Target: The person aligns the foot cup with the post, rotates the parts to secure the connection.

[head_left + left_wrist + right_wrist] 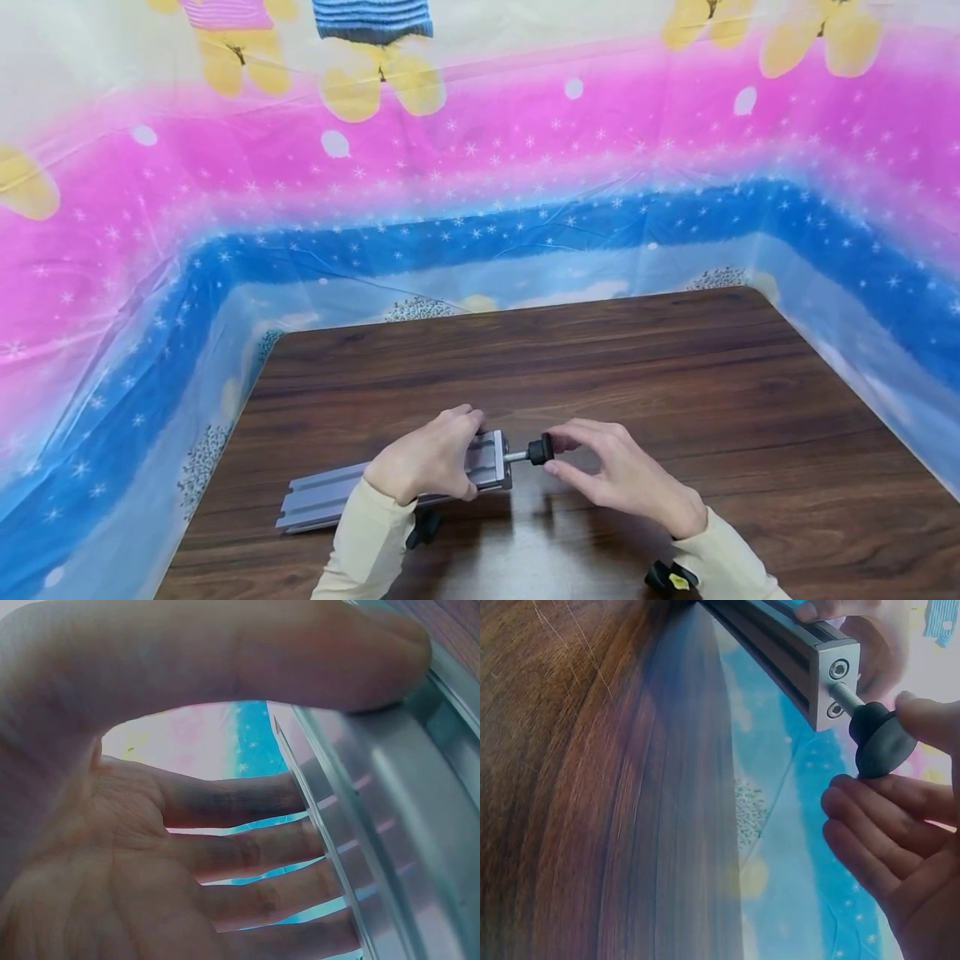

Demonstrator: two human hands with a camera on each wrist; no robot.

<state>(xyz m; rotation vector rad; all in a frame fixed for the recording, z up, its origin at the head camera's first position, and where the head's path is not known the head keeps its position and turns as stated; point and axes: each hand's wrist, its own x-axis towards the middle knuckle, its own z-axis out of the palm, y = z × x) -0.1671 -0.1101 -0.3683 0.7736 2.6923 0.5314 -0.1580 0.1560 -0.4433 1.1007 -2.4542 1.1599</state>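
Your left hand (429,457) grips the grooved metal bar (324,495), lower centre of the frame; your right hand (628,475) pinches its black knob (541,451) just right.

Knob (540,450) at right end of profile (326,496), over table (600,358); cloth (525,183) behind.

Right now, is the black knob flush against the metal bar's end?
No, a stretch of bare threaded rod shows between knob and bar.

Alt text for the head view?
The left hand grips a grey metal profile while the right hand pinches a black knob on a rod at its end, over a dark wood table; pink-and-blue patterned cloth behind.
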